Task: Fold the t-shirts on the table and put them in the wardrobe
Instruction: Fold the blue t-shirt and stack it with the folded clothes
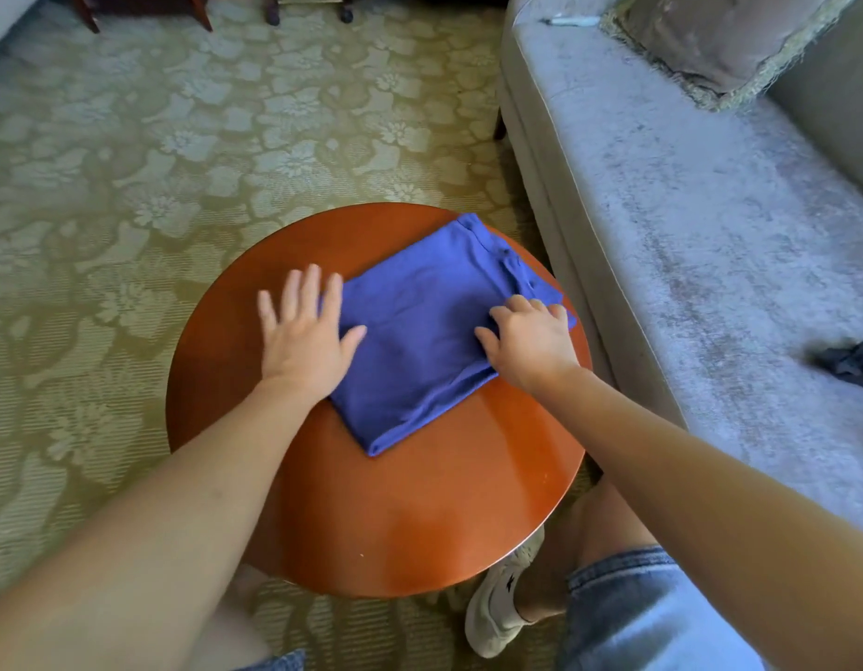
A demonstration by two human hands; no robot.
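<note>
The folded blue t-shirt (pixel 420 331) lies mid-bench (pixel 371 525) between my hands, long axis running away and rightward, my left grip (pixel 306 331) flat and released at its left edge, my right grip (pixel 529 339) curled onto its right edge.

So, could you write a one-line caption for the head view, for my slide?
Left hand open at the edge of a folded blue t-shirt, right hand curled on it, on a round wooden table.

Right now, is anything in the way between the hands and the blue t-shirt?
Nothing visible. The left hand rests flat at the left edge of the blue t-shirt, and the right hand grips its right side.
</note>
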